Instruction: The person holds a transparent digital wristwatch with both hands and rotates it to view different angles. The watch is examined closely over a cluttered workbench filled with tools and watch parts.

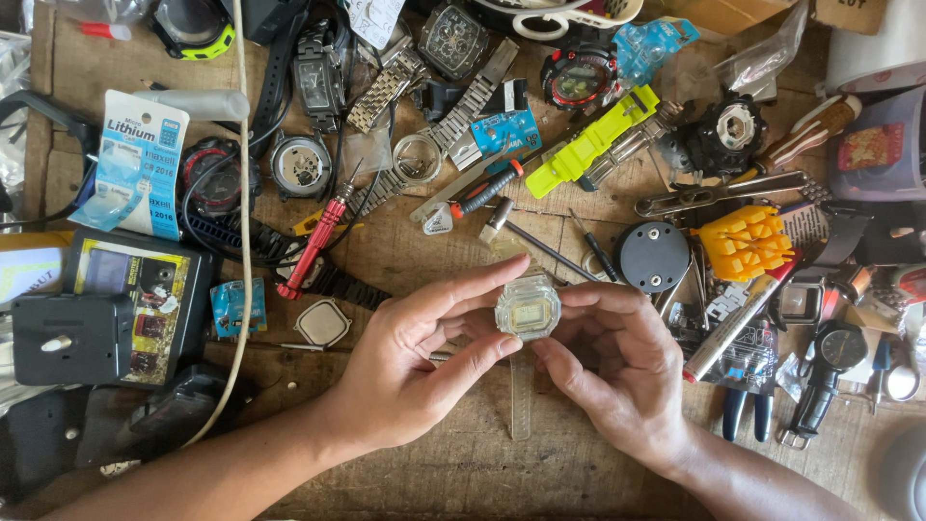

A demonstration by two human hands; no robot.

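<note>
I'm holding a clear watch (528,309) just below the middle of the counter (434,463), pinched between both hands. My left hand (410,362) is gripping the case from 9 o'clock, index finger over the top edge and thumb underneath at 7. My right hand (617,367) is closing on it from 3 o'clock, fingertips on the case rim. Neither hand is loose; both are clamped on the watch.

The thing is feeling like it'd be light, I'd guess, all see-through plastic, so probably slick and easy to scratch or crack if I squeeze the face. Best hold looks like the case sides, not the crystal. The strap (521,396) is hanging down toward 6 o'clock, floppy, lying on the wood.

Room-wise it's getting tight. From 9 round to 3 o'clock it's all clutter: red screwdriver (313,243) at 10, yellow strap (590,143) at 1, black disc (654,257) at 2, yellow tool (745,241) further out at 2, pliers (743,410) at 4. A loose square bezel (322,322) is sitting at 9, near my left thumb. The only open wood is running from 5 to 7 o'clock, between my wrists and toward me.
</note>
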